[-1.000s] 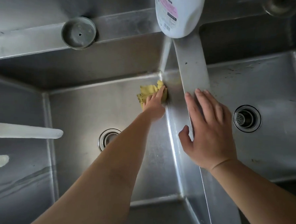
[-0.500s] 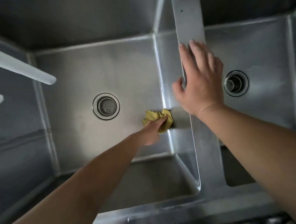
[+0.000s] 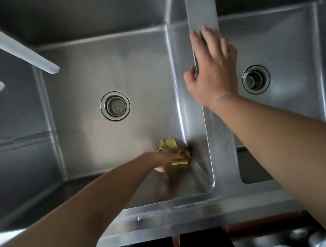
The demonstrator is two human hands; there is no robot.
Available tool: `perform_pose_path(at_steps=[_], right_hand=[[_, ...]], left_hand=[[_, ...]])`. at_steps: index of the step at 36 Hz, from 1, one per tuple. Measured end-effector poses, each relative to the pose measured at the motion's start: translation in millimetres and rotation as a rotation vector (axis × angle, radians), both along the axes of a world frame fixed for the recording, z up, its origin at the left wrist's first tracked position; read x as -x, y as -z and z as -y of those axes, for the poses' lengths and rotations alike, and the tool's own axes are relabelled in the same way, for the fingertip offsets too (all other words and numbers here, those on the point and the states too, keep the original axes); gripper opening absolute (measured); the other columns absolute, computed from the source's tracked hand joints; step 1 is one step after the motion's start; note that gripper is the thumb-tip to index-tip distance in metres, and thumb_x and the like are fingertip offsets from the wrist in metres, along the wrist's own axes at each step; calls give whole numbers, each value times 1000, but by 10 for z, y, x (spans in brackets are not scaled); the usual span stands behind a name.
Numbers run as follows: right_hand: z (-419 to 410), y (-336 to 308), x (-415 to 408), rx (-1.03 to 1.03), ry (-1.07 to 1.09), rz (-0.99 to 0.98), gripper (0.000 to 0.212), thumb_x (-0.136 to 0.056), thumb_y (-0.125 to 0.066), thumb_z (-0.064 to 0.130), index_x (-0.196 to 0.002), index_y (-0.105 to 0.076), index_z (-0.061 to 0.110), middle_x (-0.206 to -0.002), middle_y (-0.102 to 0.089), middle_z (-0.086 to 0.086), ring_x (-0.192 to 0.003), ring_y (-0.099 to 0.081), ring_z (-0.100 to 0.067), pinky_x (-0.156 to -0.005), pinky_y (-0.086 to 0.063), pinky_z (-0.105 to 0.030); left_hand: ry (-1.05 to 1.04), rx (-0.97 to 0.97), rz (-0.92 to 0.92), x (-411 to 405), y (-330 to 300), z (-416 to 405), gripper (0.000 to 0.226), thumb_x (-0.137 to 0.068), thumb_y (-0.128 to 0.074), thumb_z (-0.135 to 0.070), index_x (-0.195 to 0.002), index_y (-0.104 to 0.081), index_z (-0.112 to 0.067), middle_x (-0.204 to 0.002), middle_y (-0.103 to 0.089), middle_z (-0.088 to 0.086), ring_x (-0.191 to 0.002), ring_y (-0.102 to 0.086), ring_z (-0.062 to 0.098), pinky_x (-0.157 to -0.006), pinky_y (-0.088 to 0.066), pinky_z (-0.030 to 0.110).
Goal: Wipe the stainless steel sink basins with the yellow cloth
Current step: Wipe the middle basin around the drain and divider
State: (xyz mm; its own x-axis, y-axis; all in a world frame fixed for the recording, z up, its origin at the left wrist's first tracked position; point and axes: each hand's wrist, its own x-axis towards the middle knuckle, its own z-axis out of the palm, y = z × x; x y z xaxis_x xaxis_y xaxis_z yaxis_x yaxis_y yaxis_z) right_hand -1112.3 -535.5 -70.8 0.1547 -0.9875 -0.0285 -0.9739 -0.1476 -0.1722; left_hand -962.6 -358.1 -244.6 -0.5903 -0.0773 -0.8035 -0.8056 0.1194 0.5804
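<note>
A view straight down into a stainless steel sink with two basins side by side, seen from the head of the person cleaning it. The left hand (image 3: 166, 158) reaches deep into the left basin (image 3: 93, 142) and presses a crumpled yellow cloth (image 3: 173, 148) against the floor, right in the near corner where the floor meets the wall under the divider (image 3: 219, 143). That hand's grip is partly blurred; its fingers lie over the cloth, bunching it, though how tightly they curl cannot be told. The right hand (image 3: 212, 69) rests flat on top of the divider, its grip spread, fingers straight and thumb hooked over the left edge, apparently bracing the body. The left basin's drain (image 3: 115, 105) sits well apart from the cloth, toward the middle of the floor. The right basin (image 3: 287, 35) has its own drain (image 3: 255, 79), and no cloth is near it. Judging by where the cloth lies, work is under way in the left basin, at a corner; the steel shows no clear difference between wiped and unwiped areas, so how much is finished cannot be read. The right basin likely remains to be wiped.
</note>
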Motion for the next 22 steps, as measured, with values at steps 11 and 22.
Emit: perform_pose_path(at_steps=[11,22], right_hand=[[-4,-4,-4,7,-12,11,70,-82,-45,27,-150,-36,15,-156,-33,-11,-147,-26,-28,-113,-27,-49],[-24,34,-3,49,-16,32,67,-81,-47,26,-147,-42,15,-153,-39,-11,-145,-31,-28,-111,-29,-49]], left_hand=[[-308,-87,105,78,-94,-4,47,-95,-61,-23,-141,-51,-24,-143,-51,5,-129,-50,26,-104,-43,32],[-170,193,91,396,-129,163,26,-94,-51,-21,-106,-73,-12,-114,-69,8,-104,-63,28,-81,-46,30]])
